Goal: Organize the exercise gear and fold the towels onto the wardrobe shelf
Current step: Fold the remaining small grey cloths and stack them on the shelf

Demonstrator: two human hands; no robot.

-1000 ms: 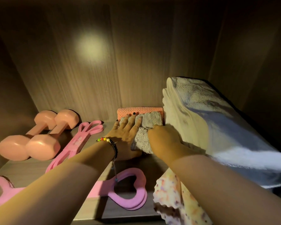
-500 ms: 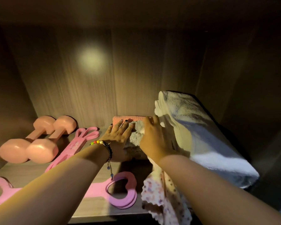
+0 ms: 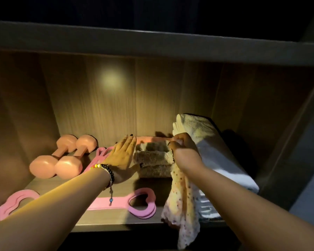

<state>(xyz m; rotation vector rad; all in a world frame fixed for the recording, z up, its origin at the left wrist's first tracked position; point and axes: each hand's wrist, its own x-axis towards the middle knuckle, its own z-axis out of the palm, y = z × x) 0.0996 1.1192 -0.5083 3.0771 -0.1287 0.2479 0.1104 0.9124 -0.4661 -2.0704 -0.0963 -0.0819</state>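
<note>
A folded grey towel (image 3: 153,163) is seen in the middle of the wardrobe shelf (image 3: 116,221), toward its back edge; it is thick and fluffy, stacked in about three layers with the folds facing forward. Behind it, against the back panel, a thin strip of an orange-pink towel (image 3: 149,139) is visible. The left hand (image 3: 122,158) is laid flat against the grey towel's left side, its fingers (image 3: 129,142) straight and close together. The right hand (image 3: 181,149) is held at the towel's right side, its fingers curled and apparently pinching cloth, though which piece is gripped cannot be told in the dim light. A pale floral cloth (image 3: 183,201) is draped below that hand over the front edge of the shelf. A large folded white and grey towel (image 3: 212,147) is lying at the right end of the shelf, touching the right hand. Two peach dumbbells (image 3: 62,156) are set side by side near the left back corner. A pink resistance band (image 3: 100,156) is laid just beside them, and a second pink band with heart-shaped loops (image 3: 142,203) is stretched along the front edge.
</note>
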